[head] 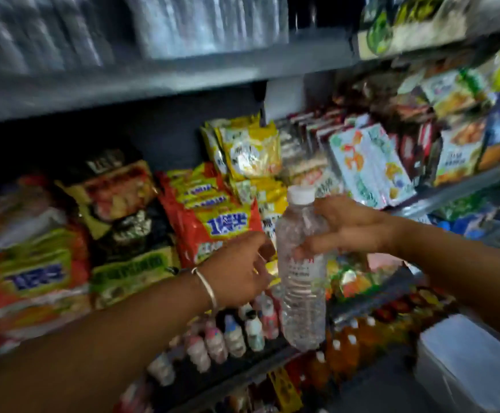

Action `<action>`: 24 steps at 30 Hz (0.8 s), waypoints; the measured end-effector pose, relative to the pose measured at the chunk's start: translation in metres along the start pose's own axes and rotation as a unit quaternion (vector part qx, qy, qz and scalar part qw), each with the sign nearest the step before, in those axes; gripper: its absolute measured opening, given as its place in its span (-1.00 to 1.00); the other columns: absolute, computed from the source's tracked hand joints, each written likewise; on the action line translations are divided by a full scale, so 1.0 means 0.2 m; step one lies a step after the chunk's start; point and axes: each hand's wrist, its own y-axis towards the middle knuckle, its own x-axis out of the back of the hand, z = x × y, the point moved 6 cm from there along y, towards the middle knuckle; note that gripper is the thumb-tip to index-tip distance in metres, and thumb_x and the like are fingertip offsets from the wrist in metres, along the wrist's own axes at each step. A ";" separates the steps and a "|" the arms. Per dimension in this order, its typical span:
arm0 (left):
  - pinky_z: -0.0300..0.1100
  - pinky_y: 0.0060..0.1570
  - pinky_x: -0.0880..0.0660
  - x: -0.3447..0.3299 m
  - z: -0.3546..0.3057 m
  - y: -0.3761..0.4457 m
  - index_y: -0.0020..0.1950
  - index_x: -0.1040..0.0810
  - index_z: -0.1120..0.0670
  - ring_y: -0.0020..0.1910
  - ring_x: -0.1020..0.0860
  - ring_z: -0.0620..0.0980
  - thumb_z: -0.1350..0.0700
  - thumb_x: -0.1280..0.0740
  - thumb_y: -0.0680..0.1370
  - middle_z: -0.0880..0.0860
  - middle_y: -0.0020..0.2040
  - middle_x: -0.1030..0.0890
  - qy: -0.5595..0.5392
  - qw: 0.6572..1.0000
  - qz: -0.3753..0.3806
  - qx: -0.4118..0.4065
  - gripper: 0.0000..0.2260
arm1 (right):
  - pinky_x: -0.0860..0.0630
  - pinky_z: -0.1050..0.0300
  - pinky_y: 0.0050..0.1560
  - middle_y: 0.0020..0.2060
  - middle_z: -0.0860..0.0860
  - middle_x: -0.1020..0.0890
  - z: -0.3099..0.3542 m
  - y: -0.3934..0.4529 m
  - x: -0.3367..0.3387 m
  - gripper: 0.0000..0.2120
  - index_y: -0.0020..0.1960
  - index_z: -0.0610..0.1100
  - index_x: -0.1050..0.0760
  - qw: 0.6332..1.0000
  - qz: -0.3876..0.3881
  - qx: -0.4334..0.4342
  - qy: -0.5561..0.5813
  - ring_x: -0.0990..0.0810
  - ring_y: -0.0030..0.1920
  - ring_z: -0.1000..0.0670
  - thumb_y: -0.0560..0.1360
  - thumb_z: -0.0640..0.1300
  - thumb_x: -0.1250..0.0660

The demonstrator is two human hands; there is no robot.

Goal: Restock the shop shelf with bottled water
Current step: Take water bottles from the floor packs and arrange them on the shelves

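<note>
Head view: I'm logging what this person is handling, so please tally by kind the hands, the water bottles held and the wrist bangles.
Hands: 2, left hand and right hand
Held water bottle: 1
Wrist bangle: 1
Total: 4

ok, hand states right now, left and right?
Left hand: open, fingers loosely curled beside the water bottle, holding nothing visible.
Right hand: grips the water bottle at its upper body.

right hand [350, 231] grips water bottle [302, 281] upright | left hand [240, 269] beside it | snack shelf [153, 84] behind
</note>
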 end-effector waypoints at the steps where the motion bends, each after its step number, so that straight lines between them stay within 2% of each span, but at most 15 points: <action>1: -0.17 -0.21 -0.45 0.16 -0.06 -0.01 0.01 -0.44 0.15 -0.22 -0.52 0.01 0.26 -0.33 0.47 0.06 -0.16 -0.52 0.006 1.000 -0.022 0.005 -0.85 | -0.53 0.26 -0.08 -0.21 0.01 -0.69 0.16 0.02 0.07 -0.81 -0.13 -0.14 -0.60 1.000 -0.002 0.023 -0.014 -0.64 -0.17 0.16 0.30 -0.17 -0.55; 2: -0.20 -0.19 -0.46 0.31 -0.11 -0.03 -0.01 -0.45 0.13 -0.20 -0.54 0.01 0.25 -0.35 0.46 0.06 -0.15 -0.55 0.014 0.999 -0.041 0.009 -0.85 | -0.53 0.17 -0.05 -0.17 -0.03 -0.70 0.32 0.04 0.14 -0.74 -0.09 -0.17 -0.61 0.999 -0.010 0.047 -0.025 -0.65 -0.13 0.08 0.27 -0.11 -0.55; 4: -0.26 -0.19 -0.44 0.58 -0.20 -0.07 -0.05 -0.43 0.06 -0.18 -0.54 -0.03 0.27 -0.36 0.45 0.06 -0.16 -0.57 0.007 0.997 -0.072 0.017 -0.82 | -0.51 0.16 -0.10 -0.19 -0.02 -0.69 0.60 0.09 0.27 -0.72 -0.09 -0.19 -0.60 0.995 -0.026 0.087 -0.027 -0.64 -0.16 0.06 0.26 -0.09 -0.52; 7: -0.30 -0.28 -0.46 0.95 -0.29 -0.15 -0.18 -0.43 0.03 -0.31 -0.51 -0.11 0.35 -0.35 0.44 0.02 -0.27 -0.55 -0.016 0.992 -0.124 0.033 -0.77 | -0.50 0.02 -0.11 -0.21 -0.08 -0.69 1.00 0.15 0.40 -0.65 -0.14 -0.21 -0.60 0.986 -0.047 0.149 -0.052 -0.65 -0.17 -0.06 0.19 0.01 -0.48; 10: -0.28 -0.34 -0.49 1.27 -0.35 -0.24 -0.18 -0.46 0.05 -0.39 -0.53 -0.14 0.30 -0.36 0.46 0.08 -0.28 -0.57 0.012 0.985 -0.170 0.038 -0.84 | -0.49 0.18 -0.30 -0.32 -0.04 -0.68 1.35 0.25 0.47 -0.67 -0.21 -0.17 -0.61 0.976 -0.064 0.201 -0.051 -0.64 -0.30 0.01 0.19 0.08 -0.48; 12: -0.14 -0.25 -0.55 1.46 -0.35 -0.29 -0.11 -0.50 0.12 -0.31 -0.59 -0.01 0.26 -0.37 0.47 0.13 -0.23 -0.60 0.024 0.979 -0.196 0.048 -0.92 | -0.48 0.22 -0.37 -0.31 -0.08 -0.67 1.56 0.33 0.50 -0.63 -0.21 -0.18 -0.62 0.968 -0.084 0.228 -0.053 -0.62 -0.32 -0.01 0.23 0.13 -0.41; 14: -0.02 -0.20 -0.59 1.62 -0.30 -0.34 -0.09 -0.50 0.13 -0.27 -0.59 0.09 0.26 -0.35 0.48 0.15 -0.18 -0.59 0.026 0.974 -0.213 0.066 -0.93 | -0.47 0.19 -0.38 -0.34 -0.08 -0.66 1.73 0.42 0.50 -0.69 -0.23 -0.17 -0.62 0.965 -0.095 0.241 -0.045 -0.60 -0.35 -0.02 0.30 0.11 -0.41; 16: -0.07 -0.24 -0.60 1.76 -0.23 -0.39 -0.09 -0.49 0.13 -0.32 -0.58 0.02 0.26 -0.34 0.50 0.10 -0.22 -0.57 0.037 0.970 -0.228 0.081 -0.93 | -0.45 0.19 -0.39 -0.40 -0.05 -0.62 1.88 0.52 0.47 -0.76 -0.26 -0.15 -0.60 0.963 -0.091 0.251 -0.034 -0.56 -0.41 0.01 0.38 0.04 -0.40; 20: -0.23 -0.34 -0.56 2.01 -0.04 -0.46 -0.22 -0.46 0.05 -0.41 -0.54 -0.08 0.28 -0.33 0.49 0.06 -0.34 -0.56 0.065 0.957 -0.263 0.107 -0.83 | -0.43 0.24 -0.41 -0.45 -0.01 -0.58 2.10 0.77 0.38 -0.76 -0.24 -0.15 -0.59 0.962 -0.098 0.252 -0.040 -0.53 -0.46 0.06 0.40 0.04 -0.38; 24: -0.12 -0.23 -0.57 2.18 0.22 -0.48 -0.22 -0.48 0.07 -0.33 -0.56 -0.01 0.24 -0.37 0.46 0.05 -0.32 -0.58 0.065 0.951 -0.272 0.135 -0.87 | -0.43 0.26 -0.42 -0.40 -0.01 -0.61 2.21 1.07 0.27 -0.72 -0.16 -0.16 -0.59 0.965 -0.099 0.234 -0.056 -0.55 -0.43 0.05 0.40 0.07 -0.38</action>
